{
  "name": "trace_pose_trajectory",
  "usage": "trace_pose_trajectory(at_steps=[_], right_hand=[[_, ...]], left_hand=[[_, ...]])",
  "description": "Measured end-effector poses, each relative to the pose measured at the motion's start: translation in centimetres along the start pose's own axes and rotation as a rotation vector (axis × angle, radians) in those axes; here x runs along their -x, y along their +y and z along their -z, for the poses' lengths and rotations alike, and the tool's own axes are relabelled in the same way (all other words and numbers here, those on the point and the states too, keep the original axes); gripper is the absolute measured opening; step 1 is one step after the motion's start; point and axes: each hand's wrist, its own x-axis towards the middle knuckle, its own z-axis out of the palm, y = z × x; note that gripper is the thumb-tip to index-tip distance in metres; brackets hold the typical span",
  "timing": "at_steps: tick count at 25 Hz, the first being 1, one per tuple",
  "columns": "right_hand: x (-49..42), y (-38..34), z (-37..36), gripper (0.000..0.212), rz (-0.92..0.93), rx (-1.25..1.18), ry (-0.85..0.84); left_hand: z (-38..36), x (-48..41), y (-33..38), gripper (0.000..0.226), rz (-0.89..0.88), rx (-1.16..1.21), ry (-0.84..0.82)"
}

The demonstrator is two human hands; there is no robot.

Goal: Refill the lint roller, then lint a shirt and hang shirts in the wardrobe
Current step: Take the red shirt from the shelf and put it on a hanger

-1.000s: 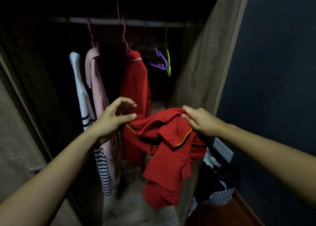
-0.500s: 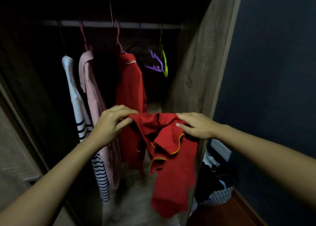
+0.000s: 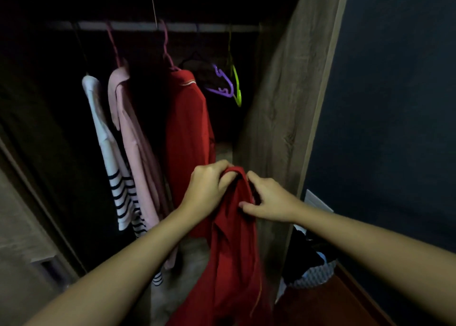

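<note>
At the far left of the frame the wardrobe [image 3: 283, 103] interior is so dark that its left wall and back can hardly be made out; only a pale rail [image 3: 138, 26] shows across the top. From it hang a white striped shirt [image 3: 106, 138], a pink shirt [image 3: 133, 138] and a red hanging shirt [image 3: 187, 128], whose lower hem is hidden behind the arms. Right of these dangle a purple hanger [image 3: 222, 84] and a green hanger [image 3: 237, 88]. At lower centre the left hand [image 3: 207, 190] clenches the top of the task's red shirt [image 3: 234, 251], fingers curled into the fabric; the right hand [image 3: 269, 200], just beside it, pinches the cloth, its fingertips partly buried. The shirt droops down, blurred, and is cut off by the bottom edge. At lower right a basket [image 3: 313, 276] holds dim clothes.
</note>
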Motion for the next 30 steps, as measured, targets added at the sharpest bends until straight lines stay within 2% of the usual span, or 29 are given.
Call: trace_pose_trajectory(at_steps=[2, 5, 6, 8, 9, 11, 14, 17, 19, 21, 24, 27, 30], right_hand=[[0.1, 0.5, -0.9, 0.029, 0.02, 0.062, 0.079], [0.8, 1.2, 0.0, 0.043, 0.04, 0.103, 0.105], [1.2, 1.8, 0.5, 0.045, 0.063, 0.124, 0.099], [2.0, 3.0, 2.3, 0.033, 0.156, 0.207, 0.074], [2.2, 3.6, 3.2, 0.027, 0.167, 0.292, 0.037], [1.9, 4.1, 5.1, 0.026, 0.176, 0.412, 0.068], [0.4, 3.6, 8.5, 0.043, 0.147, 0.405, 0.176], [-2.0, 2.1, 11.9, 0.054, 0.137, 0.44, 0.152], [-4.1, 2.0, 13.7, 0.055, 0.125, 0.516, 0.106], [-6.4, 2.5, 15.0, 0.05, 0.095, 0.649, 0.055], [-8.6, 3.6, 16.3, 0.045, -0.02, 0.852, -0.044], [-9.4, 4.6, 16.6, 0.05, -0.145, 0.891, -0.09], [-10.0, 5.5, 16.4, 0.056, -0.173, 0.899, -0.141]], left_hand=[[1.5, -1.4, 0.5, 0.023, 0.029, 0.045, 0.156], [5.1, -2.9, -0.9, 0.014, 0.143, -0.001, 0.371], [6.1, -2.9, -1.9, 0.015, 0.179, -0.028, 0.411], [7.6, -2.2, -3.4, 0.016, 0.221, -0.092, 0.457], [8.0, -1.8, -3.9, 0.016, 0.224, -0.127, 0.48], [8.6, -1.2, -4.2, 0.017, 0.194, -0.188, 0.529], [8.5, -0.8, -3.5, 0.017, 0.071, -0.276, 0.543], [7.6, -1.7, -2.2, 0.024, 0.043, -0.268, 0.501], [6.7, -3.1, -0.9, 0.033, 0.075, -0.297, 0.389], [5.7, -5.9, 0.1, 0.044, 0.143, -0.17, 0.278], [4.6, -12.4, 0.6, 0.035, 0.431, 0.294, 0.173], [3.3, -18.9, -0.4, 0.028, 0.607, 0.522, 0.213], [1.6, -23.8, -1.8, 0.058, 0.68, 0.597, 0.292]])
